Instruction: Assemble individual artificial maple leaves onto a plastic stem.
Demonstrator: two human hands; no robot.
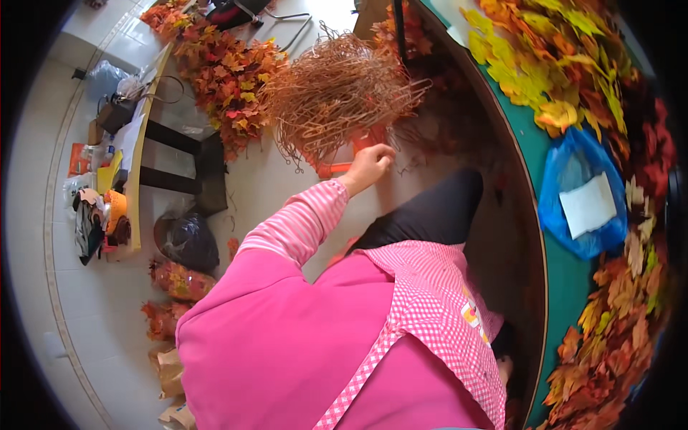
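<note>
A green-topped table [566,287] ran down the right side, heaped with yellow, orange and red artificial leaves [605,344]. A pale-edged table [136,193] stood at the left. A big tangle of coppery wire [337,100] sat far off near the middle, just right of a mound of red-orange leaves [233,79]. On the right table lay a blue plastic bag [555,208]; a black bag [197,240] was on the floor at the left. Just at the near side of the wire, part of an orange-red support [332,170] showed. White paper [589,204] lay on the blue bag. The left hand [369,168] was beside the support, fingers curled in; whether they grasped it, I could not tell, nor could I tell the right hand's fingers, which were out of view.
</note>
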